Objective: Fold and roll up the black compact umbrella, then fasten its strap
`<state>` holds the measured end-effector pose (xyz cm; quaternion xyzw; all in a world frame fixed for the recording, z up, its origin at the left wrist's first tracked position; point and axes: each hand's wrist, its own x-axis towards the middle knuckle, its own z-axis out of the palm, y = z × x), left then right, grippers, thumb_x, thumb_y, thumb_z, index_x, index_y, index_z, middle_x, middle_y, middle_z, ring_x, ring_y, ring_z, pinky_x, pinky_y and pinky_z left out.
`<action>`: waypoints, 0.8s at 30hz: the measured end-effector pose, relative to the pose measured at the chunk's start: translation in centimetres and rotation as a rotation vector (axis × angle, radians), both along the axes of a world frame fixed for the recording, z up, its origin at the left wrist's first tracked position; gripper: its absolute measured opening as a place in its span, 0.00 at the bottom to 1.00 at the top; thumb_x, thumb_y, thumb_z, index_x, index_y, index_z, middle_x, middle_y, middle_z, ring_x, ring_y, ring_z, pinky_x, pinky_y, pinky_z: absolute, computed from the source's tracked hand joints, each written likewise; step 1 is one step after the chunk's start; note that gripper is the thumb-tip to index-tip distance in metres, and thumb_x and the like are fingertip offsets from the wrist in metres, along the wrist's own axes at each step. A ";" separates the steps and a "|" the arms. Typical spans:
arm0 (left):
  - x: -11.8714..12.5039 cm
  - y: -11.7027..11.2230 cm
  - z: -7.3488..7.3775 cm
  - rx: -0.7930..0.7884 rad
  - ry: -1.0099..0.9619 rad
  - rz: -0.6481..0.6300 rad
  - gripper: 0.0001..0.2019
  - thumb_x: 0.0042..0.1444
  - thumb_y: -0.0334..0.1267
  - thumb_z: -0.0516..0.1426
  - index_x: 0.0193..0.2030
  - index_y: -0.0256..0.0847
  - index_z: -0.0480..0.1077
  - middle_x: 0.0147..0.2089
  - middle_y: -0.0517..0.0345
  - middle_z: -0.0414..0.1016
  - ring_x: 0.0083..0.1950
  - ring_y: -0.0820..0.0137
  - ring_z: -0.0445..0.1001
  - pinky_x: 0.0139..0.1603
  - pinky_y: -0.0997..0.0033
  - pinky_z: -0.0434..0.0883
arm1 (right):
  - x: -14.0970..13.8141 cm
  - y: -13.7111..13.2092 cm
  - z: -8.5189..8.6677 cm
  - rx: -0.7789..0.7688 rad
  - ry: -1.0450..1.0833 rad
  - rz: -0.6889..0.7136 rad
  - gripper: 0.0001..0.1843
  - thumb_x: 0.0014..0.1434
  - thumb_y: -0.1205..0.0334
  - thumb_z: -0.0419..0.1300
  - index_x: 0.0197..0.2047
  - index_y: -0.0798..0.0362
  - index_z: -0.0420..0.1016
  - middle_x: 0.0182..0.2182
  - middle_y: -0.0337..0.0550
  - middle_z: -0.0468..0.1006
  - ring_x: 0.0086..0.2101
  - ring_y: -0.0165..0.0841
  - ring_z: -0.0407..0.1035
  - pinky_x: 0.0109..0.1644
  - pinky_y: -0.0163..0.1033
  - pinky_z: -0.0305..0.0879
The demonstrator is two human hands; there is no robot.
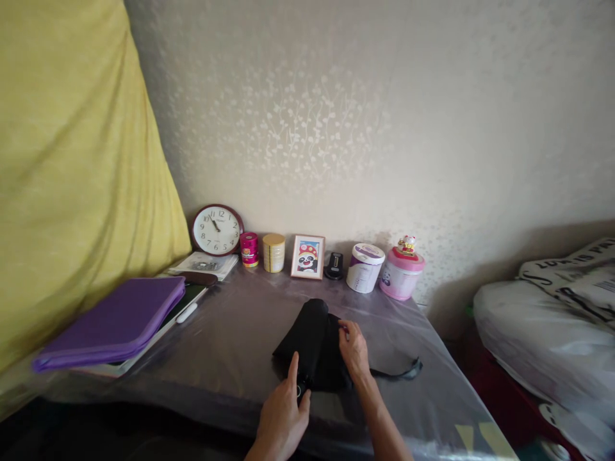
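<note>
A folded black umbrella (307,336) lies on the plastic-covered table (230,346), its black strap (401,371) trailing off to the right. My left hand (283,416) rests at the umbrella's near end, index finger stretched out along it and thumb beside it. My right hand (354,349) lies on the umbrella's right side, fingers curled and pinching the black fabric near its top edge.
Along the wall stand a round clock (217,230), a pink tin (248,249), a yellow tin (273,252), a framed panda picture (307,257), a small black device (334,265), a white tub (364,267) and a pink jar (401,272). A purple folder (115,320) on books lies left. Bedding (542,333) is right.
</note>
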<state>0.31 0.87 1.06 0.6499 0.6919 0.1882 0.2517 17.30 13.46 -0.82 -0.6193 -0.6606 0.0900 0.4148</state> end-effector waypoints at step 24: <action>-1.5 -3.9 -2.0 -0.033 -0.441 -0.077 0.36 0.52 0.41 0.49 0.64 0.32 0.36 0.41 0.50 0.73 0.42 0.68 0.72 0.42 0.75 0.64 | -9.6 -2.5 -1.4 -0.156 -0.049 -0.065 0.33 0.55 0.55 0.48 0.60 0.62 0.52 0.53 0.71 0.60 0.48 0.54 0.63 0.46 0.55 0.58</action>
